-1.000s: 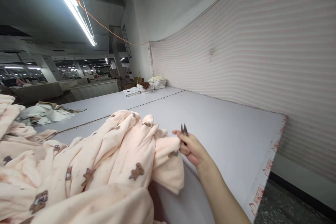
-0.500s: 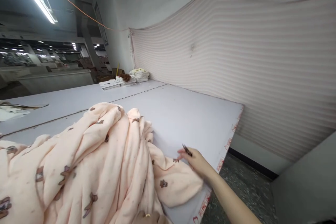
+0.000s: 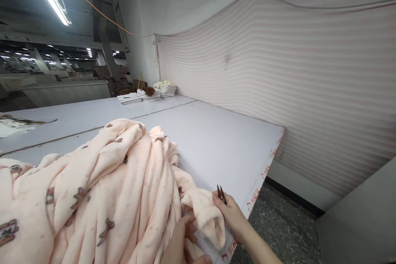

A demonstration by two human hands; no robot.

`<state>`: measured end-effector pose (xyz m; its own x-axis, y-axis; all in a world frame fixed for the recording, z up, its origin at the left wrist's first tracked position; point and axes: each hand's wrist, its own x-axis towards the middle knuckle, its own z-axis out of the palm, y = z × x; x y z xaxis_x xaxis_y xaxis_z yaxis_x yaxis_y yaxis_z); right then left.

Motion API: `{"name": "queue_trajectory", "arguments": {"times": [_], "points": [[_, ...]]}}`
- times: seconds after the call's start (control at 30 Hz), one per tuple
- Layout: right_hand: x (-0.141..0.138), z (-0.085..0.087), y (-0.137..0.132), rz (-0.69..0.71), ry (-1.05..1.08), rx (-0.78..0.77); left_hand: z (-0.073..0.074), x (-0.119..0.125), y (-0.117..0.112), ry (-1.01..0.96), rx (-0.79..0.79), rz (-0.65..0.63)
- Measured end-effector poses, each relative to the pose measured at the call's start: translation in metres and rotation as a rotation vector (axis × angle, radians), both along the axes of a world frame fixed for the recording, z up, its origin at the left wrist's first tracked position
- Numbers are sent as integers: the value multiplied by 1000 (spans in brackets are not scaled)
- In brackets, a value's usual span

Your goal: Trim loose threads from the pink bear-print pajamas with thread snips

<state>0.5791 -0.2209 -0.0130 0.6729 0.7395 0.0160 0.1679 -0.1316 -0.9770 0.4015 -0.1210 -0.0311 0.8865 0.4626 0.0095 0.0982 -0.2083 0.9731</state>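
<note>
In the head view, the cloth [image 3: 133, 189] lies heaped on the surface [image 3: 216, 144], cut off at the left and lower edges. The left hand [image 3: 182, 231] is partly hidden at the lower edge, fingers bent beside the cloth's end; whether its grip holds anything, I cannot tell. The right hand [image 3: 232, 212] reaches in from the lower right, its grip closed around the snips [image 3: 221, 194], blades upward.

On the table [image 3: 229, 140] lies the fleece fabric [image 3: 123, 189], near left; the thread snips [image 3: 221, 196] are right of it, the stacks [image 3: 166, 89] far behind.
</note>
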Motion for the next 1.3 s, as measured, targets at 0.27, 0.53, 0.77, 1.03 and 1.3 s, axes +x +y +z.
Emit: {"name": "queue_trajectory", "arguments": {"times": [0.27,0.53,0.77,1.03,1.3], "points": [[-46,14,-13,-40,-37,95,39,10,-9,-116,-97,384],[-82,19,-28,-45,-390,35,42,-3,-8,-199,-323,337],[-81,49,-26,70,-607,-12,40,-2,-6,-214,-525,258],[-89,27,-31,-109,-697,-70,33,-7,-6,-195,-365,253],[-70,17,-28,-400,-755,-228,40,-2,-6,-79,-739,-35]]}}
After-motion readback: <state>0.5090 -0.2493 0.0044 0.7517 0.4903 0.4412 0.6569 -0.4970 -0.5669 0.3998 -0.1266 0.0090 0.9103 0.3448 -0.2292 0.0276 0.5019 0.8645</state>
